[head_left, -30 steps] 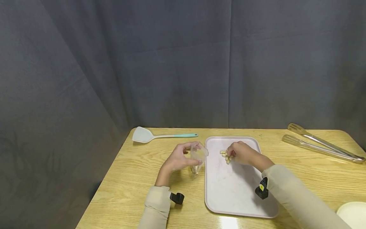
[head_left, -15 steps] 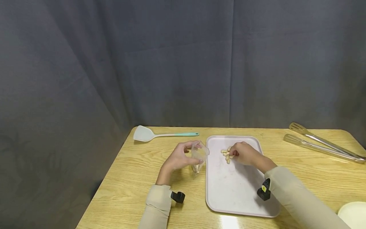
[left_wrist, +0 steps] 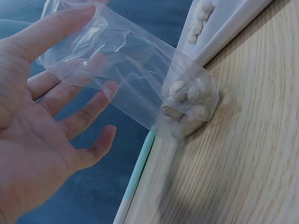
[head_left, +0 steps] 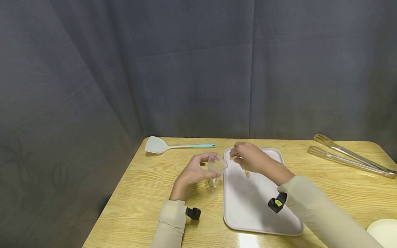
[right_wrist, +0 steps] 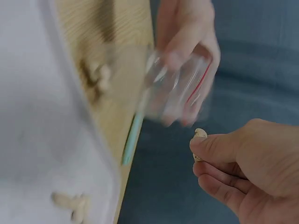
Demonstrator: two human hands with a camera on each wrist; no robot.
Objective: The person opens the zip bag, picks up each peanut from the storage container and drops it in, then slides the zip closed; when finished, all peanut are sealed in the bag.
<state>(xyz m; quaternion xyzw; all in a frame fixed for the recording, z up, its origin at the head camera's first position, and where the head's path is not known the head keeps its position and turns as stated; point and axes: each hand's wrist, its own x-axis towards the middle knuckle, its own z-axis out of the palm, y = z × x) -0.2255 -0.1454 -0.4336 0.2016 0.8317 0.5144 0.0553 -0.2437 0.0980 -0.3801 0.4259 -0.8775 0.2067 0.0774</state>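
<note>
My left hand [head_left: 193, 171] holds a clear zip bag [left_wrist: 126, 58] near its mouth, thumb on one side and fingers on the other. The mouth gapes toward the tray, and several peanuts [left_wrist: 189, 109] lie in the bottom of the bag. Between thumb and fingertips, my right hand [right_wrist: 247, 163] pinches a single peanut [right_wrist: 200, 134]. That hand is above the far left part of the pale tray [head_left: 248, 210], a short way from the bag's mouth. A few loose peanuts [head_left: 247, 174] lie on the tray below it, partly hidden by the hand in the head view.
A white spatula [head_left: 156, 145] with a turquoise handle lies at the table's back left. Metal tongs [head_left: 350, 156] lie at the back right. A pale round dish [head_left: 384, 231] shows at the right front edge. Grey curtain [head_left: 198, 69] hangs behind the wooden table [head_left: 139, 203].
My right hand has picked a peanut off the pile, risen, and moved left toward the bag. The left hand and bag have stayed nearly where they were.
</note>
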